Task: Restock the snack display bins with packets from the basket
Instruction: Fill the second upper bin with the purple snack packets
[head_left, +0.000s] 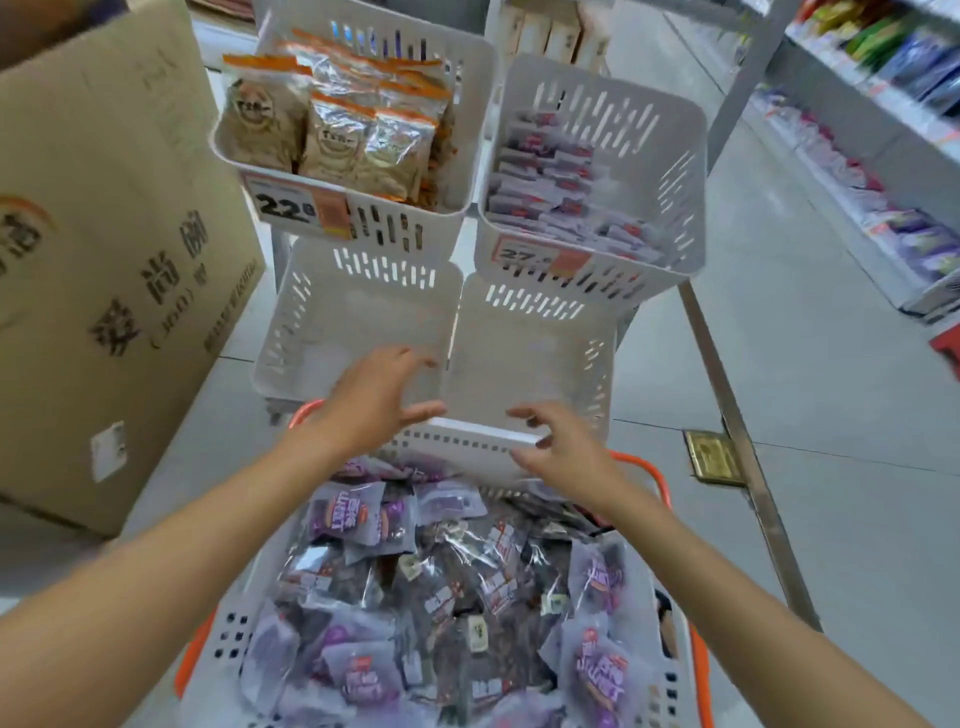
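Head view, looking down an aisle floor. Large brown cardboard carton (104, 260) with printed characters stands at left, upright, just beside the bins.

White slotted plastic basket with orange rim (228, 634) sits nearest the camera. Its long axis runs from the person toward the bins. It is heaped with clear and purple snack packets (441, 597), which lie flat and point every way, with no common direction.

Four white slotted plastic bins are stacked in two tiers beyond the basket.
- Upper left bin (395, 228): tan packets with orange tops (332, 140) stand upright, faces toward the camera. Price tag (291, 205) reads 22.8.
- Upper right bin (675, 171): white and purple sachets (550, 192) lie in overlapping rows, tipped toward the front.
- Lower left bin (291, 332) and lower right bin (597, 374): side by side, walls touching, white floors in full view.

Left hand (374, 400): fingers straight and spread, holding nothing, above the front of the lower left bin near the dividing wall.

Right hand (561, 447): forefinger above and thumb below the front rim of the lower right bin. Blur prevents telling whether it grips.

White shelving with mixed goods (857, 156) lines the right side.
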